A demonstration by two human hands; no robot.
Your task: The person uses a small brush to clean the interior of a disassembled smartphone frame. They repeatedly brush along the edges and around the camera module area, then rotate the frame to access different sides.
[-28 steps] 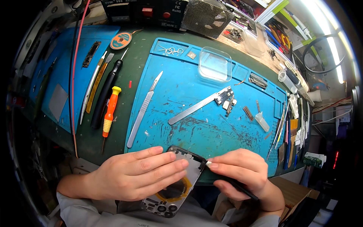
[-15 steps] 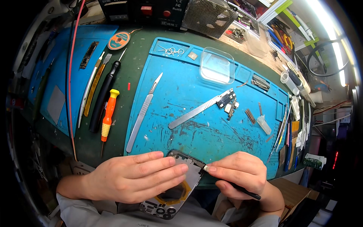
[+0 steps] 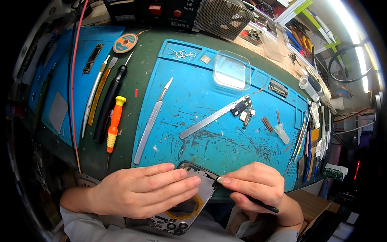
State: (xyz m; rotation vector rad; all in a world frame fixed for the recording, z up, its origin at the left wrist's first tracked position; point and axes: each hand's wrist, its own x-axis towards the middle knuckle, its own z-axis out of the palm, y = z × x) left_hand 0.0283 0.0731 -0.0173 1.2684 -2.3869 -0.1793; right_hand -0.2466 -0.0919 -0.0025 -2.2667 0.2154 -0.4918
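My left hand (image 3: 147,191) lies across a smartphone back housing (image 3: 209,188), fingers stretched together over its inner face and thumb hidden beneath. The housing is tilted at the mat's near edge, with a yellow-orange ring and round camera openings toward its lower end. In a pinch, my right hand (image 3: 258,183) grips a thin black-handled tool (image 3: 263,204) with a silvery front end. That front end meets the housing's upper right edge; its exact tip is too small to tell. On the blue work mat (image 3: 193,90) lie a scalpel (image 3: 152,125) and a metal handle (image 3: 207,121) beside small phone parts (image 3: 244,109).
An orange-yellow screwdriver (image 3: 114,125), a black screwdriver (image 3: 109,103) and slim pry tools lie to the left. A clear plastic box (image 3: 231,70) stands on the mat's far side. Several tweezers and tools (image 3: 312,149) line the right edge. A red cable (image 3: 74,76) hangs at the left.
The tool's front end has shifted slightly along the housing's edge. Both hands stay almost in the same place.
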